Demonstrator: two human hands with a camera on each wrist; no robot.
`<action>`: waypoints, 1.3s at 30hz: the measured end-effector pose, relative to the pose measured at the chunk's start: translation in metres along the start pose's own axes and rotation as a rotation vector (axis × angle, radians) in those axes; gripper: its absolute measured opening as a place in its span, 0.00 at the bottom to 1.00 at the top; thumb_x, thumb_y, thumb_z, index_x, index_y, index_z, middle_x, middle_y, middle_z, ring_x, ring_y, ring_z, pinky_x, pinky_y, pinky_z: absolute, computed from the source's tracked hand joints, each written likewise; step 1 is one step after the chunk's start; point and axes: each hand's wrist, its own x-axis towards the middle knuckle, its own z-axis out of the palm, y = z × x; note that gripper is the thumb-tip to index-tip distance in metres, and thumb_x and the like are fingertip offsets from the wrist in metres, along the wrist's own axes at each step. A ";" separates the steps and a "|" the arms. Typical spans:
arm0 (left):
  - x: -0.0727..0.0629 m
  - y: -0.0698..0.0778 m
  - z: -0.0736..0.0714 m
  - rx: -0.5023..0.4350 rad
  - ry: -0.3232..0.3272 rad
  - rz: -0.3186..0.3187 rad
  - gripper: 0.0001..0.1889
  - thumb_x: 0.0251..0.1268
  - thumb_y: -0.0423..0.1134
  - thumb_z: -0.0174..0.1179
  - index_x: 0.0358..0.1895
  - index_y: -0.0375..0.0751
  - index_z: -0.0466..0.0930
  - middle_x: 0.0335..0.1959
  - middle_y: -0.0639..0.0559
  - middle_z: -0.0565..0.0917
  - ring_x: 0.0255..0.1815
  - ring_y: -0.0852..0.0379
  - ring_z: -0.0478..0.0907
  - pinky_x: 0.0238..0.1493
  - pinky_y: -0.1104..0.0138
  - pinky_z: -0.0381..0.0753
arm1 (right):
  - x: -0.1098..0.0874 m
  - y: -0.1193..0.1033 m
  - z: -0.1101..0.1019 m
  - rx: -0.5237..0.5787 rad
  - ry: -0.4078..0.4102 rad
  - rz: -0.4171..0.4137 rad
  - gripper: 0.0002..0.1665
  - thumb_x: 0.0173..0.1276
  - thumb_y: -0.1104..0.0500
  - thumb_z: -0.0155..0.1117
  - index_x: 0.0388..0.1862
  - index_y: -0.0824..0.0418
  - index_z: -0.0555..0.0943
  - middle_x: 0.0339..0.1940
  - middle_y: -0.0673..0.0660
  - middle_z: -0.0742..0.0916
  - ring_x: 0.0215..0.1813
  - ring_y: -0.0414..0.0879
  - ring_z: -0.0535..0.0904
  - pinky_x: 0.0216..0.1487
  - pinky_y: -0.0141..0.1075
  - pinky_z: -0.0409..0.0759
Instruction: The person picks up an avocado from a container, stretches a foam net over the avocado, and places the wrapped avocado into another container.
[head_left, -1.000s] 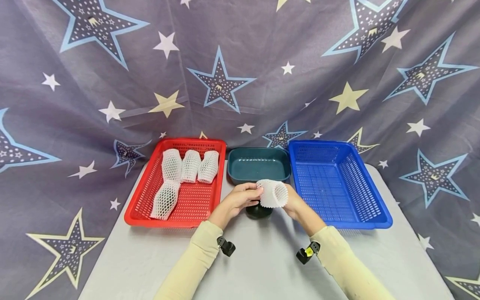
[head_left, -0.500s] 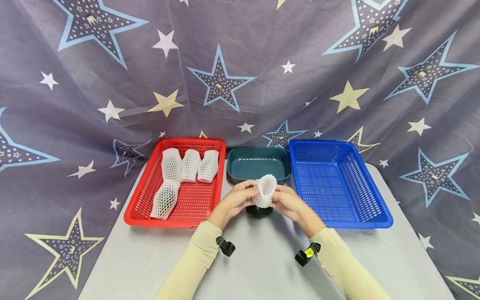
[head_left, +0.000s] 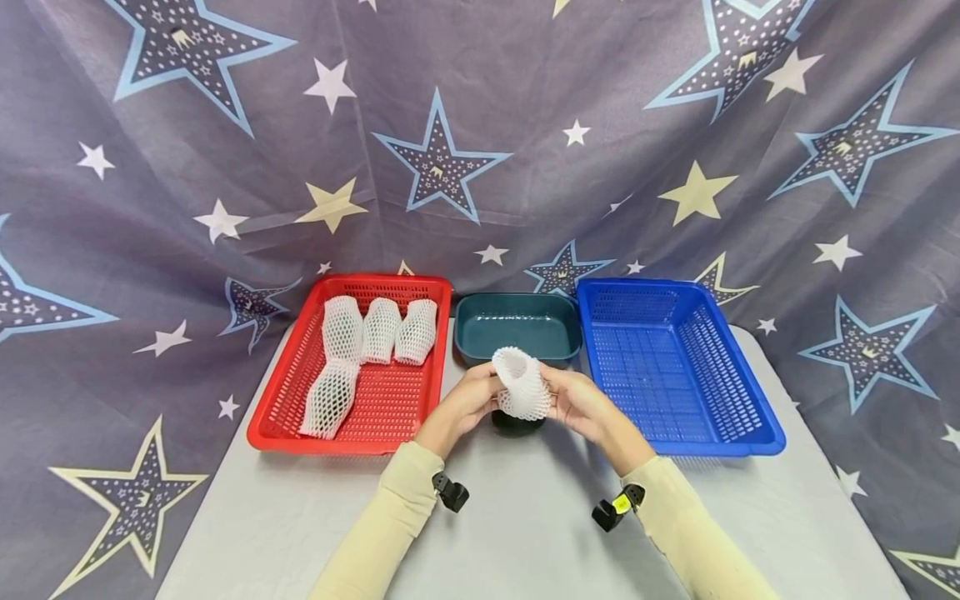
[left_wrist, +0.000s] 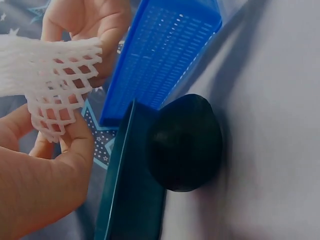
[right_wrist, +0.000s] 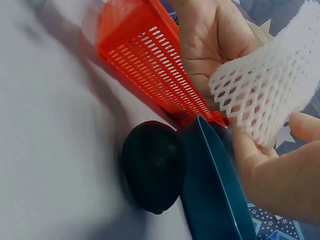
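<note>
A white foam net sleeve (head_left: 527, 390) is held up between both hands, its open end tilted up and to the left in the head view. My left hand (head_left: 467, 404) pinches one side of it; my right hand (head_left: 583, 406) grips the other side with fingers and thumb. Below the hands a dark green fruit that looks like an avocado (left_wrist: 185, 142) lies on the table, apart from both hands. In the head view the hands and sleeve partly cover the fruit (head_left: 516, 425). The right wrist view shows the sleeve's mesh (right_wrist: 262, 92) stretched between the fingers.
Left stands a red basket (head_left: 405, 412) with several white foam net sleeves (head_left: 333, 396). A dark teal dish (head_left: 517, 329) sits behind the hands, and a blue basket (head_left: 652, 375) stands to the right. A starry curtain hangs behind the table (head_left: 517, 517).
The sleeve has been turned between the hands: its open end faced right, then upward, and now points up and left. Baskets, dish and fruit have stayed in place.
</note>
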 end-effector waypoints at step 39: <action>0.006 -0.020 0.027 0.356 0.292 0.066 0.17 0.58 0.27 0.65 0.52 0.29 0.85 0.33 0.49 0.85 0.31 0.63 0.75 0.32 0.74 0.75 | -0.001 0.056 0.005 -0.270 0.553 -0.187 0.15 0.69 0.73 0.44 0.53 0.72 0.72 0.22 0.50 0.73 0.25 0.40 0.68 0.26 0.31 0.71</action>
